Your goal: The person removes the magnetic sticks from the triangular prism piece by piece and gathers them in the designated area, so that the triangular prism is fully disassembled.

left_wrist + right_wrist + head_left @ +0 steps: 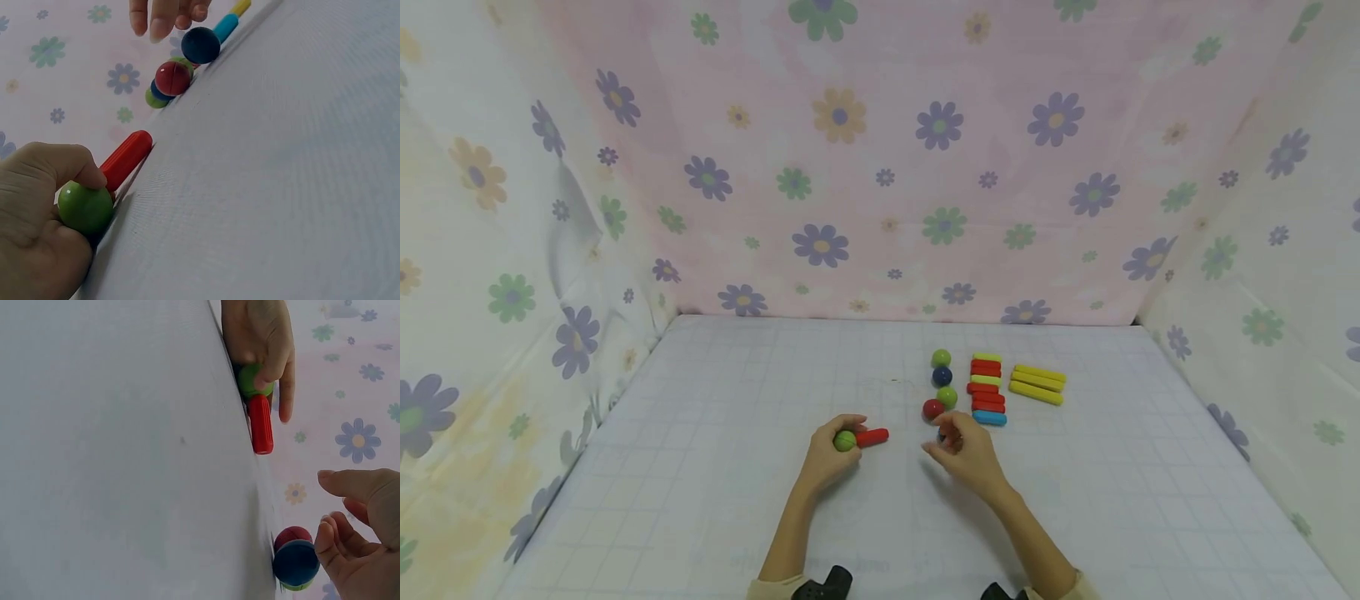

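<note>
My left hand [826, 457] grips a green ball [86, 207] on the white table, its thumb and fingers curled round it. A red ridged stick [872, 437] points away from the ball to the right, its near end at the fingertips in the left wrist view. Beyond it my right hand [976, 458] holds nothing, fingers loosely bent and thumb apart. Right by its fingertips rests a dark blue ball [296, 563], mostly covered by the hand in the head view. Just behind that sits a red ball [933, 408].
Two light green balls, the upper one [941, 358] farthest back, and another dark blue ball [942, 377] continue the line of balls. Beside them lies a column of short red, yellow and blue sticks [988, 397]. Longer yellow sticks [1037, 384] are at its right. Flowered cloth [880, 192] walls the table.
</note>
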`<state>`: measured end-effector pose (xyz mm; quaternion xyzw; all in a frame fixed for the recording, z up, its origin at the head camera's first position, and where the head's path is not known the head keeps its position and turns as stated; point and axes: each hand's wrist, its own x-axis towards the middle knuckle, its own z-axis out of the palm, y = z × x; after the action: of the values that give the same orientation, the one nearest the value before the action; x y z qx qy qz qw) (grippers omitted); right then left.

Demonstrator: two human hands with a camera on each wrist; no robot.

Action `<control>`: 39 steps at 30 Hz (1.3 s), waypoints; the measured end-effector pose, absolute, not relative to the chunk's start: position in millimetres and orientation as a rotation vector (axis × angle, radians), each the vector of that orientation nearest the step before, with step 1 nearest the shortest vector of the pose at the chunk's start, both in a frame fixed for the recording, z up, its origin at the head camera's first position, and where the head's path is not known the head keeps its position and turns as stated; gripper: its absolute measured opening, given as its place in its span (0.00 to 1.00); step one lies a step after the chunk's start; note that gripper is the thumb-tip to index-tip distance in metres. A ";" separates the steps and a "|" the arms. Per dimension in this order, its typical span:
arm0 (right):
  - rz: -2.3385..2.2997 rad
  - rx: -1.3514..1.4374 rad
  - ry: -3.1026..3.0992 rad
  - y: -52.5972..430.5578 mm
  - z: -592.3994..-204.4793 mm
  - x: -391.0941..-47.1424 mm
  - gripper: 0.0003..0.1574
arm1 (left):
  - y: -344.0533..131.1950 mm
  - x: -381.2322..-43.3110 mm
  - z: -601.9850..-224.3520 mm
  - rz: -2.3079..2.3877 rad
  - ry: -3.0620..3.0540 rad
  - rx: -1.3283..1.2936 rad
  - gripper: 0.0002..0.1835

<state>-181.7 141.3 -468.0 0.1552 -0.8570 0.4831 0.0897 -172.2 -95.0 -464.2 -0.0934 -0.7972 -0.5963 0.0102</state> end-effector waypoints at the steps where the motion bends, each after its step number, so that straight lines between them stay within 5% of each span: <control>1: 1.440 0.473 -2.560 138.7 -468.0 -181.7 0.21 | -95.4 -172.4 -465.0 -1.864 -2.483 -0.294 0.23; 17: 1.325 0.664 -2.692 101.4 -478.0 -187.9 0.26 | -103.7 -176.3 -468.2 -2.046 -2.399 -0.356 0.24; 39: 1.467 0.585 -2.753 92.1 -491.6 -197.1 0.13 | -101.0 -189.4 -503.0 -1.888 -2.382 -0.341 0.20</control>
<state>-197.1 92.1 -491.6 0.1842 -0.8673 0.4621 -0.0158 -189.4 -101.0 -503.0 -0.1114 -0.7782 -0.6167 0.0413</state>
